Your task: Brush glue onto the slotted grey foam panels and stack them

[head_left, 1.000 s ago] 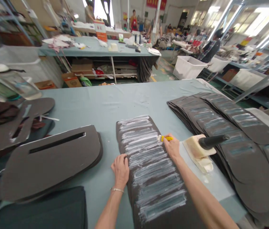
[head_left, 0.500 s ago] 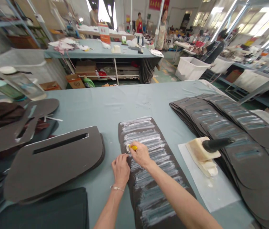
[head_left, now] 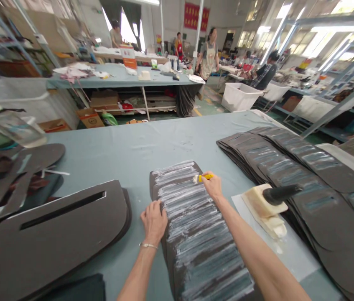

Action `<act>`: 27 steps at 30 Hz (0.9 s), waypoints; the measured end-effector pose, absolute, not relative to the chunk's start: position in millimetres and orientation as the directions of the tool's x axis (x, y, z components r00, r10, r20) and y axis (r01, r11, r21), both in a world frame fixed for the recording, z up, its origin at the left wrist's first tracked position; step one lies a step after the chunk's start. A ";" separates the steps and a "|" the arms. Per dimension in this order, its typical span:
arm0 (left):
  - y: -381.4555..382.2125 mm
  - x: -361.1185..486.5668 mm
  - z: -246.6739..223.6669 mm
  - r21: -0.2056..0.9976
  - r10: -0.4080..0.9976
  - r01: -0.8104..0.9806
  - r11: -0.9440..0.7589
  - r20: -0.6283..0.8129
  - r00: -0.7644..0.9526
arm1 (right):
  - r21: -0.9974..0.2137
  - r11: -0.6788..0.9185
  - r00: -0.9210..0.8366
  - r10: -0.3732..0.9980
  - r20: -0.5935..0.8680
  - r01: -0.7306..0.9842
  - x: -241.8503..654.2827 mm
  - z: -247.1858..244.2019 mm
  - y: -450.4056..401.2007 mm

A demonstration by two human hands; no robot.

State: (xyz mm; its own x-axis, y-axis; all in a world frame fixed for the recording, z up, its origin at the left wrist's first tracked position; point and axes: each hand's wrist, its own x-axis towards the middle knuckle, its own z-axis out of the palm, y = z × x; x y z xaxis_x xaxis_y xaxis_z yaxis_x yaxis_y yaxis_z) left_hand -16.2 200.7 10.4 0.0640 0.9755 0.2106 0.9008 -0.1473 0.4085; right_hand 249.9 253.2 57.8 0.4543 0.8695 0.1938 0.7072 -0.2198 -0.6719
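A yellow brush (head_left: 199, 178) is grasped by the right hand (head_left: 213, 187) near the dark panel (head_left: 192, 219)'s right edge; at its left edge, the left hand (head_left: 154, 222) is rested, fingers loose. Beyond it, the red banner (head_left: 196, 16)'s writing is blurred.

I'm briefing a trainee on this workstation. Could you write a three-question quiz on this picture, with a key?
1. Which hand holds the yellow-handled brush?
2. True or false: the left hand lies on the slotted panel.
3. The cream block at right sits on: A) a cardboard box; B) a pale sheet; C) a metal tray.

Key: 1. The right hand. 2. False; it is at the streaked panel's left edge. 3. B.
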 end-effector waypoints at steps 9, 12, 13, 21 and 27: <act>208.3 -20.2 5.5 0.495 0.983 0.857 -0.145 0.173 0.066 | -0.558 -0.238 0.409 0.890 0.203 0.795 257.1 61.3 262.4; 210.1 -32.2 4.0 0.628 0.990 0.768 -0.124 0.136 0.049 | -0.590 -0.215 0.443 0.854 0.272 0.778 242.4 66.3 243.7; 207.3 -36.8 3.9 0.647 0.990 0.753 -0.120 0.130 0.046 | -0.618 -0.172 0.417 0.866 0.277 0.767 233.8 68.0 234.7; 114.6 -43.0 12.0 0.630 0.978 0.748 -0.208 0.143 0.152 | -0.834 0.019 0.126 0.986 0.106 0.552 146.2 73.5 148.7; 82.2 -30.7 15.1 0.522 0.963 0.809 -0.269 0.128 0.237 | -0.809 0.072 0.043 0.992 0.119 0.584 129.7 63.1 118.4</act>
State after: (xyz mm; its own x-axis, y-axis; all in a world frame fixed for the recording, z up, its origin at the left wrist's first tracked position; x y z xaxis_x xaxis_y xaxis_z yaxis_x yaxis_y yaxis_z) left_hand -30.7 82.2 15.1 0.2371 0.9630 0.1281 0.8094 -0.2687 0.5222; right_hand 129.7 118.4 63.1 0.0435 0.9919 0.1193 0.5835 0.0718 -0.8089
